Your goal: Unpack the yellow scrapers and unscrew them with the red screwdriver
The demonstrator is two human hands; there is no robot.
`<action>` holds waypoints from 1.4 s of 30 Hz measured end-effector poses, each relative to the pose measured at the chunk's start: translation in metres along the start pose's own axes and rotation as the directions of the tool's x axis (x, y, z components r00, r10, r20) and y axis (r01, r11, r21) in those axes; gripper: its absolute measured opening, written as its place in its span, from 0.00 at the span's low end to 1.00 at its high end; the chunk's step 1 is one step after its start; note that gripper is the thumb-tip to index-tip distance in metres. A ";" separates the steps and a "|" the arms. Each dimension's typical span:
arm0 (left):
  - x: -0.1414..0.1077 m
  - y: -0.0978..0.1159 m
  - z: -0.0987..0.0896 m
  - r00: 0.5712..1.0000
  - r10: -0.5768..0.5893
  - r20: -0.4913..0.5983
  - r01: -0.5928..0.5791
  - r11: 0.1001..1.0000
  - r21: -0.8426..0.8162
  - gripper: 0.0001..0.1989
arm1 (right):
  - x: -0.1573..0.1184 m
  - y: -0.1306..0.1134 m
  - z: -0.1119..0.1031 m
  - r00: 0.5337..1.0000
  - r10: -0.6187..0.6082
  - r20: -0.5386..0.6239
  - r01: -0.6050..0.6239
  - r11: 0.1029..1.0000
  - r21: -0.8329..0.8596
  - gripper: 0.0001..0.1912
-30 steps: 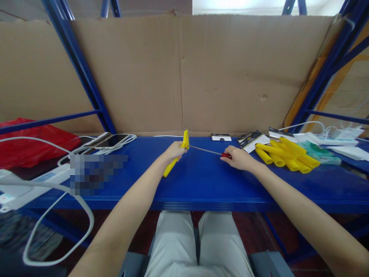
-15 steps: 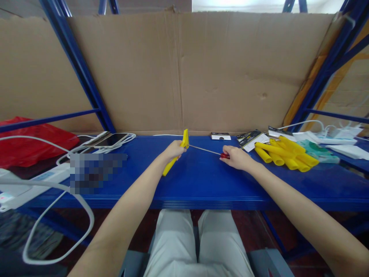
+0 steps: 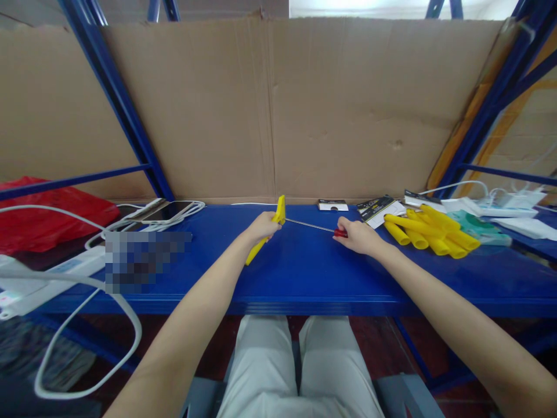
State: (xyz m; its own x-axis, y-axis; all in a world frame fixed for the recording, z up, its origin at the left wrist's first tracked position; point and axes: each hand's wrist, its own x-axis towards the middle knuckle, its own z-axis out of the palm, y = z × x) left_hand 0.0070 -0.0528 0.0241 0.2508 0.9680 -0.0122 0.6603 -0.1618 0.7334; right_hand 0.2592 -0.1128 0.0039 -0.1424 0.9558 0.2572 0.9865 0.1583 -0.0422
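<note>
My left hand point(image 3: 264, 227) is closed around a yellow scraper point(image 3: 256, 252); its handle slants down toward the table's front and its wider head point(image 3: 280, 209) points up. My fingers hide the middle of it. A screwdriver point(image 3: 340, 233) with a red handle is gripped in my right hand point(image 3: 355, 236). Its long thin metal shaft points left, and the tip meets the scraper's head; whether it sits in a screw is too small to tell. Both hands are above the blue table point(image 3: 300, 273).
Several yellow tubes point(image 3: 429, 232) are piled at the right, beside printed black-and-white packets point(image 3: 379, 210). A small white box point(image 3: 333, 205) lies by the cardboard wall point(image 3: 348, 110). At the left are a red bag point(image 3: 56, 212), a phone point(image 3: 167, 212), white cables and a power strip point(image 3: 56, 278).
My right hand and the screwdriver have shifted very slightly, with the handle a touch higher. My left hand and the scraper stay practically where they were.
</note>
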 end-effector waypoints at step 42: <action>-0.002 0.001 0.001 0.997 -0.054 0.060 0.057 0.997 -0.055 0.08 | 0.000 0.004 -0.001 0.998 -0.037 0.054 0.038 0.999 -0.017 0.07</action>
State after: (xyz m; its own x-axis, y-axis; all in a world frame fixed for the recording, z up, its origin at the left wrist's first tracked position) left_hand 0.0074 -0.0552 0.0242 0.2571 0.9619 -0.0927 0.6338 -0.0955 0.7676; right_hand 0.2634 -0.1126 0.0042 -0.1829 0.9612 0.2062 0.9816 0.1902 -0.0157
